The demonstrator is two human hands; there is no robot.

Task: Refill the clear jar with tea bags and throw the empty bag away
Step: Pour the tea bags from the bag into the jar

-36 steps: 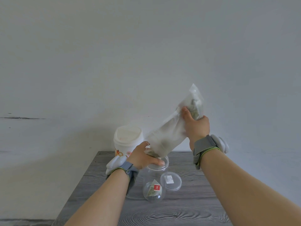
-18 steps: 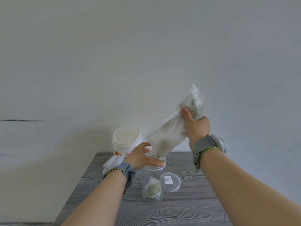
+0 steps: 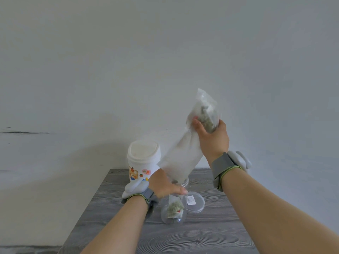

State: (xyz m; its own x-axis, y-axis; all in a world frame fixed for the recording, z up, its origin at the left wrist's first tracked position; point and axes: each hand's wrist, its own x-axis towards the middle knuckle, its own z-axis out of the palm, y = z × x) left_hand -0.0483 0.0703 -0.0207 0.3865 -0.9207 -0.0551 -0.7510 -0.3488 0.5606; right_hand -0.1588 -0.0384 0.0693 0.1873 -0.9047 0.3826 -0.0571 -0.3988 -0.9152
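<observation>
- Plastic bag tipped mouth-down between my hands, over the clear jar, so contents slide in; right hand clenches its upper end.
- Left hand grips the jar's neck, steadying it on the bench.
- One tea bag sits inside, below the left hand.

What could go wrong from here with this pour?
1. The right hand grips the bag below the clump of tea bags in its raised end, so they may stay trapped instead of sliding down.
2. The bag's mouth looks wider than the opening of the jar, and the left hand hides part of the rim. Released tea bags could miss and land on the table.
</observation>
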